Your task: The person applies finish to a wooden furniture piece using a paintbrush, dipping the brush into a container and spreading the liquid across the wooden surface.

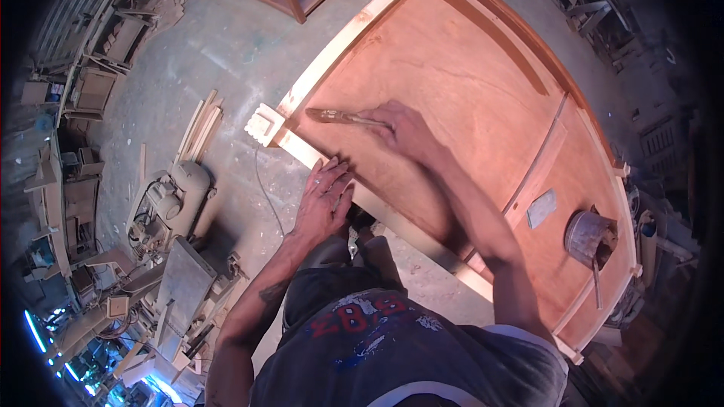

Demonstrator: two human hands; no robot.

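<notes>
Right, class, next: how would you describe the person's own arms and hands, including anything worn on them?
Both the left hand and right hand are gloveless, the forearms sleeveless. The left forearm bears a dark, tattoo-like mark; a small glint on a left finger may be a ring.

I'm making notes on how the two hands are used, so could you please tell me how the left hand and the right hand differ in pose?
The left hand lies on the pale rail, while the right hand is over the reddish-brown panel. The left hand holds no tool; the right hand grips a brush. The left hand's fingers are extended; the right hand's are curled. Both are bare.
</notes>
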